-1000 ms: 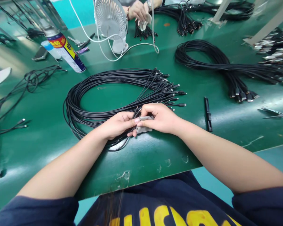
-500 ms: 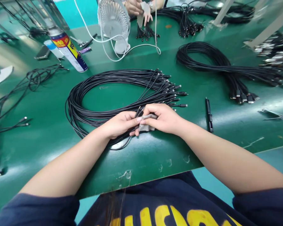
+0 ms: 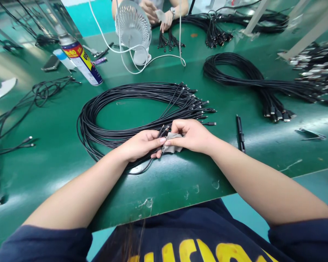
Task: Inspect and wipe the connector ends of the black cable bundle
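Note:
A large looped bundle of black cables (image 3: pixel 131 87) lies on the green table, its plug ends fanned out at the right. At its near side my left hand (image 3: pixel 142 145) is closed round several cable ends (image 3: pixel 164 131). My right hand (image 3: pixel 192 136) pinches a crumpled grey cloth (image 3: pixel 172 142) between thumb and fingers. The cloth touches the cables beside my left thumb. What lies under the cloth is hidden.
A spray can (image 3: pixel 80 60) and a small white fan (image 3: pixel 133 29) stand toward the back. A black pen (image 3: pixel 239 134), tweezers (image 3: pixel 310 134) and another cable bundle (image 3: pixel 235 67) lie to the right. Across the table a co-worker's hands (image 3: pixel 166 20) hold a pale cloth.
My hands stay nearly in place, with the grey cloth bunched slightly differently by the cable ends. The co-worker's hands have shifted. The view has moved a little.

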The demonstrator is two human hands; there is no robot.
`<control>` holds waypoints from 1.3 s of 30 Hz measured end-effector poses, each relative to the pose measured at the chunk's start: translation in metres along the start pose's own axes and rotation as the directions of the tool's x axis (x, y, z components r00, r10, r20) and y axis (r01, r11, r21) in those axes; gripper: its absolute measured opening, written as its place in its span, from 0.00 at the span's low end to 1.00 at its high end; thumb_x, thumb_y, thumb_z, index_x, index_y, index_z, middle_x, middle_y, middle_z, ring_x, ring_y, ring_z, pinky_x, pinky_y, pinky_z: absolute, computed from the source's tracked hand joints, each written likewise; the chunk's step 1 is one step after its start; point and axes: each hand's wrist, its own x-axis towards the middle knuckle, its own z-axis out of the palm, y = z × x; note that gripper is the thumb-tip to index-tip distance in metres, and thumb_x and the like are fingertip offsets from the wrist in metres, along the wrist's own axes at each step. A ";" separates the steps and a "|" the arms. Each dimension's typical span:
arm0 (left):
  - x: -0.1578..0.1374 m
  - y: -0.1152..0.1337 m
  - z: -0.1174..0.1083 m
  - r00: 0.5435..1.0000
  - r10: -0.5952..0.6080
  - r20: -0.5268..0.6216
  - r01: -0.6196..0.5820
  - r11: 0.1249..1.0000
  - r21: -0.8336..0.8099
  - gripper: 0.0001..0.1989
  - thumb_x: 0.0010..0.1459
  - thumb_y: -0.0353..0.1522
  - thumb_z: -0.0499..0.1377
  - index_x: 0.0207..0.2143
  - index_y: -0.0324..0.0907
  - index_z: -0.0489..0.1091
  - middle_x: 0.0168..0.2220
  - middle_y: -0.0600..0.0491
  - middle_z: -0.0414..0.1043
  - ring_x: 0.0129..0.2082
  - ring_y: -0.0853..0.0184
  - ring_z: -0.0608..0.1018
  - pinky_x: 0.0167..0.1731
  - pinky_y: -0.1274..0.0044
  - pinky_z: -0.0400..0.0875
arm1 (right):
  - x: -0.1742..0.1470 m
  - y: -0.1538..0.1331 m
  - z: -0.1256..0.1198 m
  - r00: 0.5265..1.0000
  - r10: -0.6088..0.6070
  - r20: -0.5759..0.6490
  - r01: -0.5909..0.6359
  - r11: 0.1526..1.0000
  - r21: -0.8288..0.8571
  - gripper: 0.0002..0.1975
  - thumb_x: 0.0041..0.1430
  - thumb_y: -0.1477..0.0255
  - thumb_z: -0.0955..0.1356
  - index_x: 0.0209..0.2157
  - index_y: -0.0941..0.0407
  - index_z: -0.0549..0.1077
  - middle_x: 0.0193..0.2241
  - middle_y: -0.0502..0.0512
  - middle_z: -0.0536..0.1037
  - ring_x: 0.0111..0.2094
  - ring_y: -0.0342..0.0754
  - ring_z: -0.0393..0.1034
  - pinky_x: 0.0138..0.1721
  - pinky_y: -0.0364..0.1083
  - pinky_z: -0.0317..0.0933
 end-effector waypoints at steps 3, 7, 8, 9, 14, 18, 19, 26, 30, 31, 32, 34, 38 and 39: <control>0.000 0.000 0.000 1.000 -0.006 -0.007 0.006 1.000 -0.015 0.16 0.56 0.42 0.62 0.30 0.37 0.67 0.19 0.54 0.70 0.16 0.75 0.67 0.17 0.82 0.61 | 0.000 -0.001 -0.003 0.998 -0.067 -0.016 0.066 0.997 -0.038 0.10 0.48 0.69 0.73 0.24 0.57 0.69 0.22 0.50 0.76 0.22 0.44 0.72 0.22 0.43 0.66; -0.001 0.002 0.000 1.000 -0.011 0.002 0.012 0.999 -0.038 0.16 0.56 0.42 0.63 0.32 0.36 0.68 0.18 0.55 0.70 0.14 0.77 0.66 0.17 0.83 0.59 | 0.002 0.002 -0.007 0.993 -0.117 -0.026 0.113 0.987 -0.116 0.05 0.54 0.72 0.68 0.31 0.58 0.75 0.27 0.54 0.79 0.28 0.45 0.74 0.28 0.43 0.68; -0.001 0.002 -0.001 1.000 -0.010 0.003 0.010 0.999 -0.039 0.16 0.56 0.42 0.62 0.32 0.36 0.68 0.18 0.55 0.70 0.14 0.77 0.66 0.16 0.83 0.59 | 0.002 0.004 -0.007 0.995 -0.098 -0.026 0.095 0.992 -0.087 0.05 0.55 0.71 0.68 0.32 0.59 0.75 0.27 0.54 0.80 0.28 0.45 0.75 0.28 0.44 0.68; -0.001 0.002 -0.001 1.000 -0.009 0.003 0.009 0.999 -0.037 0.17 0.57 0.42 0.62 0.33 0.35 0.68 0.18 0.55 0.70 0.14 0.77 0.66 0.16 0.83 0.59 | 0.003 0.005 -0.006 0.997 -0.074 -0.028 0.073 0.996 -0.044 0.06 0.55 0.70 0.69 0.32 0.58 0.74 0.26 0.54 0.80 0.28 0.46 0.75 0.28 0.44 0.69; -0.002 0.001 -0.002 1.000 -0.018 -0.022 0.018 1.000 -0.025 0.17 0.55 0.42 0.63 0.32 0.36 0.67 0.19 0.55 0.71 0.15 0.75 0.67 0.17 0.82 0.61 | 0.005 0.008 -0.001 0.998 0.018 -0.055 -0.009 0.986 0.165 0.16 0.47 0.62 0.75 0.25 0.57 0.69 0.22 0.53 0.78 0.23 0.45 0.73 0.24 0.44 0.67; -0.002 0.001 -0.001 0.999 -0.023 -0.049 0.023 1.000 -0.009 0.18 0.54 0.43 0.64 0.31 0.37 0.67 0.19 0.54 0.72 0.14 0.76 0.67 0.17 0.82 0.61 | 0.007 0.009 0.000 0.995 0.016 -0.102 -0.003 0.991 0.130 0.17 0.45 0.61 0.75 0.24 0.58 0.69 0.20 0.50 0.75 0.21 0.43 0.69 0.22 0.43 0.63; -0.002 0.001 -0.001 0.998 -0.023 -0.054 0.023 1.000 -0.008 0.18 0.54 0.43 0.64 0.30 0.37 0.67 0.19 0.54 0.72 0.14 0.76 0.67 0.17 0.82 0.60 | 0.007 0.008 0.001 0.993 0.002 -0.122 0.010 0.995 0.098 0.16 0.46 0.62 0.75 0.24 0.58 0.69 0.20 0.50 0.75 0.22 0.42 0.68 0.23 0.42 0.62; -0.002 0.002 -0.001 0.998 -0.024 -0.055 0.022 0.999 -0.034 0.19 0.53 0.44 0.65 0.31 0.36 0.68 0.18 0.53 0.73 0.14 0.76 0.66 0.16 0.82 0.59 | 0.004 -0.001 0.005 0.962 -0.166 -0.215 0.109 0.961 -0.253 0.08 0.53 0.71 0.70 0.23 0.57 0.70 0.20 0.48 0.73 0.24 0.41 0.65 0.26 0.41 0.57; -0.001 0.004 0.001 0.999 -0.015 -0.030 0.013 0.998 -0.053 0.19 0.53 0.43 0.65 0.31 0.34 0.70 0.19 0.52 0.73 0.14 0.75 0.68 0.17 0.82 0.60 | 0.002 0.002 0.007 0.967 -0.173 -0.188 0.125 0.962 -0.243 0.07 0.57 0.70 0.67 0.26 0.56 0.68 0.20 0.48 0.75 0.22 0.42 0.68 0.26 0.42 0.59; -0.001 0.004 0.001 1.000 -0.012 -0.023 0.011 0.998 -0.058 0.19 0.53 0.43 0.65 0.31 0.34 0.70 0.19 0.52 0.73 0.15 0.75 0.68 0.17 0.82 0.61 | 0.001 0.003 0.007 0.972 -0.153 -0.179 0.115 0.972 -0.207 0.07 0.58 0.69 0.67 0.27 0.56 0.68 0.21 0.48 0.76 0.22 0.42 0.69 0.26 0.42 0.60; -0.001 0.004 0.001 1.000 -0.011 -0.020 0.010 0.998 -0.064 0.19 0.53 0.43 0.65 0.31 0.34 0.70 0.19 0.52 0.73 0.15 0.75 0.68 0.17 0.82 0.61 | 0.001 0.004 0.008 0.976 -0.133 -0.172 0.103 0.979 -0.173 0.07 0.59 0.69 0.66 0.28 0.55 0.67 0.21 0.49 0.76 0.21 0.43 0.70 0.25 0.42 0.60; -0.001 0.004 0.001 1.000 -0.014 -0.022 0.012 0.997 -0.080 0.18 0.54 0.43 0.65 0.29 0.35 0.69 0.19 0.52 0.73 0.15 0.75 0.68 0.17 0.83 0.61 | 0.001 0.006 0.011 0.979 -0.117 -0.167 0.091 0.984 -0.152 0.07 0.61 0.68 0.64 0.29 0.55 0.65 0.20 0.49 0.77 0.20 0.43 0.71 0.23 0.41 0.61; 0.000 0.002 0.000 0.999 -0.012 -0.034 0.008 0.994 -0.111 0.18 0.53 0.42 0.65 0.28 0.36 0.68 0.21 0.51 0.75 0.15 0.75 0.69 0.17 0.83 0.61 | 0.003 0.007 0.014 0.930 -0.314 -0.189 0.208 0.876 -0.434 0.07 0.63 0.72 0.61 0.30 0.55 0.64 0.19 0.49 0.75 0.21 0.43 0.70 0.26 0.42 0.61; 0.000 0.002 0.000 0.999 -0.012 -0.038 0.008 0.993 -0.117 0.18 0.53 0.42 0.65 0.28 0.36 0.68 0.22 0.50 0.75 0.15 0.75 0.70 0.16 0.82 0.62 | 0.003 0.008 0.014 0.909 -0.369 -0.192 0.230 0.831 -0.507 0.07 0.62 0.73 0.61 0.30 0.55 0.64 0.21 0.50 0.75 0.24 0.44 0.70 0.29 0.42 0.62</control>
